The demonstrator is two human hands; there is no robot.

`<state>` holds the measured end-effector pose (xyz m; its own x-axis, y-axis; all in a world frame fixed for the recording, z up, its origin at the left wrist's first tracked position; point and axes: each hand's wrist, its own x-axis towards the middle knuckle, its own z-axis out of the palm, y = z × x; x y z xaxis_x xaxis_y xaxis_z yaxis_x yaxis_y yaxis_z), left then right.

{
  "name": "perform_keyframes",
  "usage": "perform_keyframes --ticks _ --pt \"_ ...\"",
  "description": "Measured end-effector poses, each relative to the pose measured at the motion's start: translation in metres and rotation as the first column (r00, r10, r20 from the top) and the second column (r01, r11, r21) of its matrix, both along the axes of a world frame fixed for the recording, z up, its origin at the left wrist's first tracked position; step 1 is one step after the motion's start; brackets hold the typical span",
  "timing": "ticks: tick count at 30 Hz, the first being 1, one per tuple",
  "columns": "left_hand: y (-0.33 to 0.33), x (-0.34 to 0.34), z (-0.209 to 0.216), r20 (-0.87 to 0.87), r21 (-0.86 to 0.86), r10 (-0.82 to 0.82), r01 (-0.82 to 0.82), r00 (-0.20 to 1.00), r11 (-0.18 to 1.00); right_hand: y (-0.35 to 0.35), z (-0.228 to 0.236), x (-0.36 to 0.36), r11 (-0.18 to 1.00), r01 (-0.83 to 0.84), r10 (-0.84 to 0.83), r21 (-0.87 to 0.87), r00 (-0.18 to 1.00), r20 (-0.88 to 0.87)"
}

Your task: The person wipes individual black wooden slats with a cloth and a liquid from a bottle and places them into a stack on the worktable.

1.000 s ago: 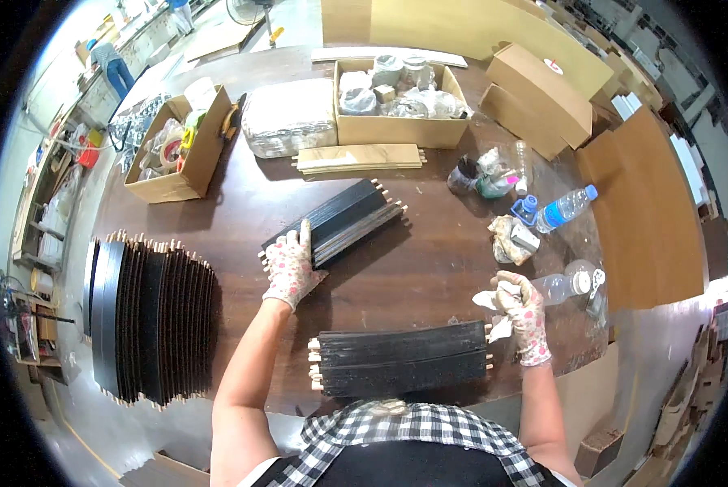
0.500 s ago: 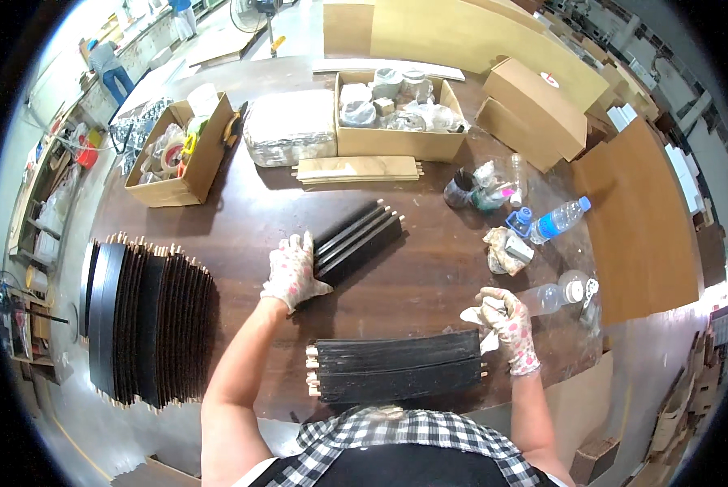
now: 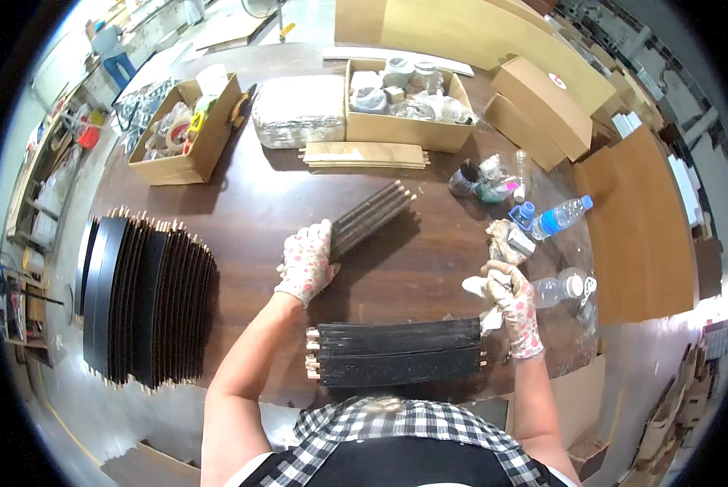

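Observation:
My left hand (image 3: 305, 264), in a white glove with pink spots, is closed on the near end of a small stack of dark slats (image 3: 370, 219). Pale round pegs stick out of the stack's far end, which points away to the right. A similar glove covers my right hand (image 3: 513, 302), its fingers pinched around a crumpled white cloth (image 3: 491, 320). Directly before me, between my forearms, lies a group of black slats (image 3: 396, 353) with wooden pegs at both ends. Many more black slats (image 3: 149, 300) stand packed in a row at the left.
Plastic bottles (image 3: 562, 217) and a crumpled wrapper (image 3: 506, 242) lie at the right of the brown table (image 3: 250, 243). Toward the back are an open carton of tape (image 3: 173, 169), a carton of jars (image 3: 408, 130), a wrapped bundle (image 3: 299, 114) and pale wooden slats (image 3: 364, 154). Someone (image 3: 111, 53) stands far left.
The slats under my left hand have turned, so brownish edges now face up instead of black faces. My right hand keeps its pinch on the cloth. The whole view has shifted slightly.

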<state>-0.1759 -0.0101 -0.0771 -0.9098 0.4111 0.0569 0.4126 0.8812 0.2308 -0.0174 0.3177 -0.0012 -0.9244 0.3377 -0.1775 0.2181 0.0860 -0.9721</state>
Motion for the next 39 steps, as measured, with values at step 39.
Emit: perform_keyframes --ticks 39 --pt "-0.019 0.036 -0.059 -0.063 0.521 0.206 -0.143 0.977 0.841 -0.026 -0.087 -0.245 0.416 -0.292 0.280 0.861 0.942 0.184"
